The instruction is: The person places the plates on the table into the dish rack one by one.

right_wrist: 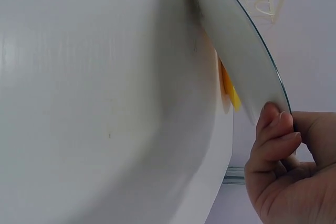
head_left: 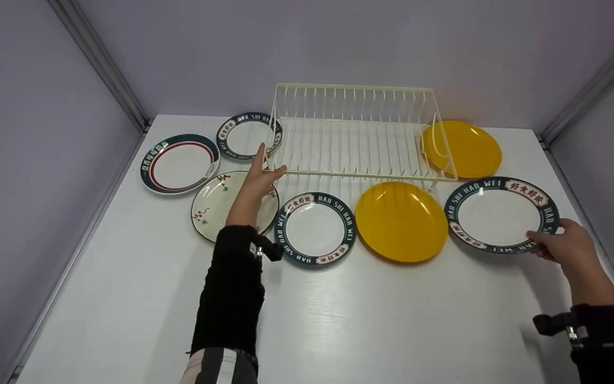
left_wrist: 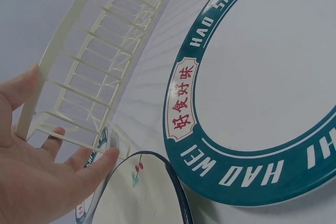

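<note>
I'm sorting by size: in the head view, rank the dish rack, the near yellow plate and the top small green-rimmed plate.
1. dish rack, plainly largest.
2. near yellow plate.
3. small green-rimmed plate, though it lies farther back, so unsure.

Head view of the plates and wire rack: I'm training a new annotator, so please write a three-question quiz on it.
1. True or false: the right hand grips the rim of the green-rimmed white plate.
2. How many plain yellow plates lie on the white table?
3. What does the left hand touch: A) the cream wire dish rack, B) a yellow plate, C) nothing?

Key: 1 true; 2 two; 3 A.
</note>
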